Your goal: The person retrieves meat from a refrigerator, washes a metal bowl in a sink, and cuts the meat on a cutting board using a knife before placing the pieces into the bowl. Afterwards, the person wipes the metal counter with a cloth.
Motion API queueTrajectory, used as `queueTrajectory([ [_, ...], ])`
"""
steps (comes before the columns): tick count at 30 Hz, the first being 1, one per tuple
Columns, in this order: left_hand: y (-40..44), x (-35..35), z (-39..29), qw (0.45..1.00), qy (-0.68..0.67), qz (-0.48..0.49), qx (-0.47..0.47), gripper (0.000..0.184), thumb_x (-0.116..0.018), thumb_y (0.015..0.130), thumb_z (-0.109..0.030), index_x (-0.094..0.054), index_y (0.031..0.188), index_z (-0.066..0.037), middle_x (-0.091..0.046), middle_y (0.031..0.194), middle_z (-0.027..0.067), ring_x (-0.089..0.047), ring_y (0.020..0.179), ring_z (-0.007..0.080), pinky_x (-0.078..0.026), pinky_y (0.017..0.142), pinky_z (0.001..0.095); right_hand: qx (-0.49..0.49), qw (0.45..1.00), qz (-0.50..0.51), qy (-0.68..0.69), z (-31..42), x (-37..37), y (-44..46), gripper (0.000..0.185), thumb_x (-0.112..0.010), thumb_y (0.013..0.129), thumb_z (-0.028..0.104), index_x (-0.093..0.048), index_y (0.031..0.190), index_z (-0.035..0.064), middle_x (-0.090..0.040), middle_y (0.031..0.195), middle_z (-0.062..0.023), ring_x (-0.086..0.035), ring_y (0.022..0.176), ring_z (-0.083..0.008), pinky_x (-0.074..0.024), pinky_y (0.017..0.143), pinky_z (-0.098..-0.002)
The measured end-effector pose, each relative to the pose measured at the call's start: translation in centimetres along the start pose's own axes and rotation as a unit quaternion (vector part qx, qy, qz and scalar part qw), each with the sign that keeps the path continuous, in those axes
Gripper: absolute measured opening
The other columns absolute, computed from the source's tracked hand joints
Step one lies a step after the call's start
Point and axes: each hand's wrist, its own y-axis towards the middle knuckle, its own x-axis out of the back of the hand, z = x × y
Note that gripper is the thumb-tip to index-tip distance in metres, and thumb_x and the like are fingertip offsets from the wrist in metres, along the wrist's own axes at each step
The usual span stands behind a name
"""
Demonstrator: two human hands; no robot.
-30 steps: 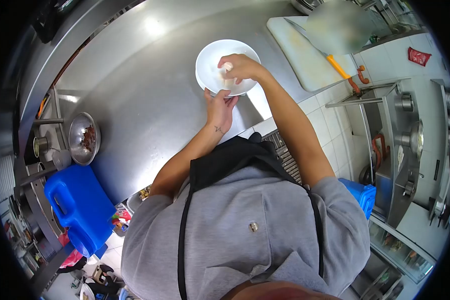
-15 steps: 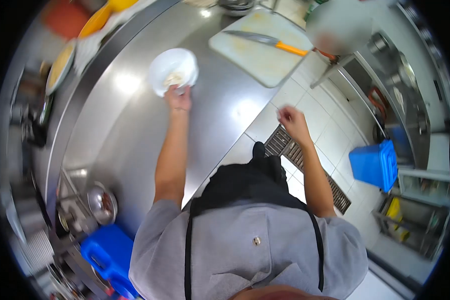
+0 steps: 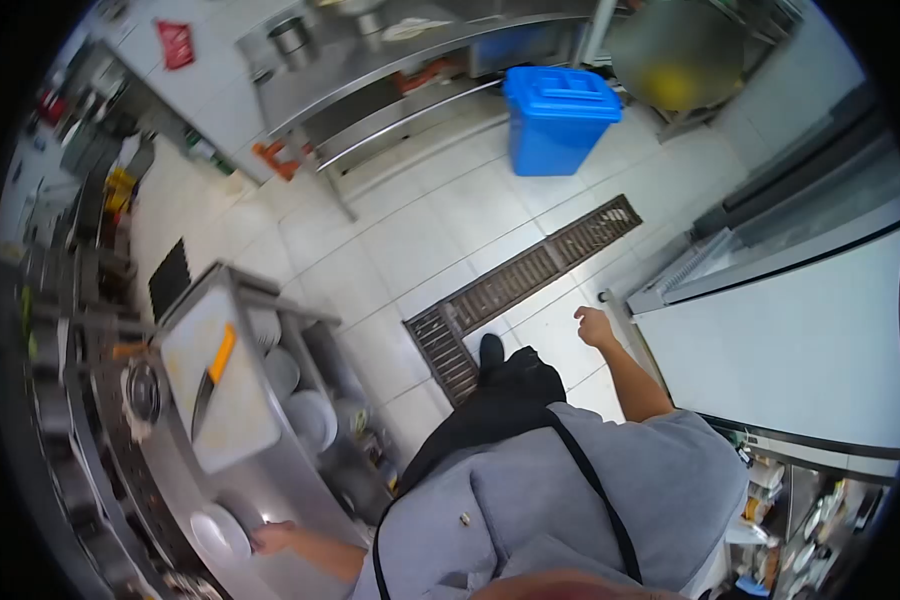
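Note:
At the lower left, my left hand (image 3: 272, 538) is at the edge of a white bowl (image 3: 218, 532) over the steel counter, its fingers closed at the rim; the bowl's contents are not clear. My right hand (image 3: 594, 326) is out over the tiled floor, away from the counter, with loosely bent fingers apart and nothing visible in them. A knife with an orange handle (image 3: 222, 352) lies on a white cutting board (image 3: 210, 400) beyond the bowl.
White plates (image 3: 311, 420) sit on a shelf below the counter. A lidded blue bin (image 3: 560, 125) stands on the floor near a steel table (image 3: 370, 70). A floor drain (image 3: 540, 270) runs ahead of my shoe (image 3: 491, 350). A large white door or panel (image 3: 780, 320) is at the right.
The view has swung right toward the floor and the white panel. My right hand has left the bowl and moved out over the floor. My left hand remains at the bowl.

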Motion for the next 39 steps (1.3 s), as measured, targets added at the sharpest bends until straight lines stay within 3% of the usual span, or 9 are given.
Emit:
queueTrajectory([
  [5, -28.7, -7.8, 1.4, 0.871, 0.086, 0.368, -0.315, 0.033, -0.064, 0.088, -0.009, -0.058, 0.117, 0.003, -0.063, 0.105, 0.0211, -0.060, 0.090, 0.0377, -0.048, 0.088, 0.0440, 0.136, 0.970, 0.160, -0.121, -2.9, 3.0, 9.6, 0.058, -0.068, 0.066, 0.005, -0.064, 0.124, 0.0072, -0.065, 0.115, -0.0241, -0.059, 0.114, -0.0402, -0.0476, 0.099, -0.0456],
  [9, -45.2, -9.7, 0.8, 0.563, 0.226, 0.666, -0.435, 0.038, -0.068, 0.083, -0.010, -0.061, 0.119, 0.001, -0.064, 0.111, 0.0224, -0.058, 0.105, 0.0418, -0.044, 0.097, 0.0472, 0.143, 0.989, -0.043, -0.014, 0.8, 6.1, 18.9, 0.065, -0.069, 0.070, 0.012, -0.056, 0.133, 0.0075, -0.065, 0.114, -0.0260, -0.059, 0.112, -0.0429, -0.0474, 0.097, -0.0482],
  [18, -70.5, -27.2, 5.3, 0.105, 0.410, 0.785, -0.452, 0.029, -0.069, 0.085, -0.021, -0.066, 0.106, -0.001, -0.067, 0.102, 0.0213, -0.061, 0.098, 0.0410, -0.048, 0.088, 0.0479, -0.135, 0.987, -0.082, 0.017, -11.1, 17.5, 26.0, 0.067, -0.067, 0.070, 0.001, -0.056, 0.135, 0.0143, -0.059, 0.127, -0.0265, -0.053, 0.124, -0.0419, -0.0462, 0.100, -0.0474],
  [21, -84.5, -33.8, 2.0, 0.049, 0.347, 0.791, -0.501, 0.029, -0.069, 0.085, -0.023, -0.066, 0.103, 0.000, -0.067, 0.099, 0.0212, -0.062, 0.094, 0.0410, -0.049, 0.085, 0.0479, -0.245, 0.956, 0.155, 0.051, -19.9, 17.4, 23.9, 0.060, -0.076, 0.068, 0.018, -0.063, 0.126, 0.0095, -0.061, 0.130, -0.0191, -0.055, 0.122, -0.0400, -0.0455, 0.100, -0.0476],
  [25, -107.4, -42.3, -3.4, -0.013, 0.182, 0.764, -0.619, 0.029, -0.069, 0.085, -0.026, -0.067, 0.098, 0.000, -0.068, 0.095, 0.0210, -0.063, 0.090, 0.0410, -0.051, 0.080, 0.0478, -0.441, 0.876, -0.137, 0.136, -20.3, 20.2, 19.7, 0.028, -0.073, 0.070, 0.023, -0.073, 0.089, 0.0023, -0.071, 0.092, -0.0224, -0.067, 0.096, -0.0400, -0.0539, 0.084, -0.0483],
  [29, -136.4, -46.4, -15.6, -0.027, -0.080, 0.824, -0.560, 0.044, -0.074, 0.080, -0.030, -0.066, 0.108, 0.002, -0.070, 0.092, 0.0236, -0.067, 0.087, 0.0393, -0.051, 0.079, 0.0489, -0.386, 0.812, -0.326, 0.293, -21.8, 18.3, 21.1, 0.039, -0.071, 0.071, 0.015, -0.069, 0.107, -0.0010, -0.072, 0.087, -0.0185, -0.070, 0.085, -0.0376, -0.0555, 0.076, -0.0476],
  [31, -148.2, -42.2, -22.5, 0.097, -0.009, 0.814, -0.572, 0.043, -0.072, 0.082, -0.027, -0.065, 0.112, 0.003, -0.071, 0.097, 0.0230, -0.068, 0.088, 0.0360, -0.052, 0.079, 0.0440, -0.423, 0.646, -0.294, 0.564, -20.3, 24.8, 22.6, 0.037, -0.068, 0.075, 0.001, -0.065, 0.111, -0.0045, -0.072, 0.080, -0.0133, -0.069, 0.066, -0.0210, -0.0547, 0.062, -0.0386],
  [35, -163.0, -31.6, -28.8, 0.141, -0.104, 0.870, -0.460, 0.037, -0.068, 0.086, -0.022, -0.064, 0.115, 0.001, -0.070, 0.104, 0.0223, -0.067, 0.093, 0.0352, -0.052, 0.085, 0.0424, -0.511, 0.769, -0.311, 0.227, -29.7, 24.9, 29.1, 0.046, -0.069, 0.068, 0.009, -0.068, 0.114, 0.0034, -0.072, 0.098, -0.0185, -0.071, 0.084, -0.0298, -0.0557, 0.072, -0.0443],
  [39, -170.1, -22.0, -24.0, -0.064, -0.063, 0.855, -0.510, 0.036, -0.065, 0.090, -0.022, -0.062, 0.120, -0.003, -0.068, 0.098, 0.0199, -0.065, 0.090, 0.0316, -0.051, 0.082, 0.0409, -0.503, 0.833, -0.218, 0.069, -35.8, 35.2, 32.4, 0.037, -0.067, 0.070, 0.010, -0.071, 0.106, 0.0063, -0.070, 0.102, -0.0226, -0.068, 0.099, -0.0378, -0.0534, 0.084, -0.0488],
])
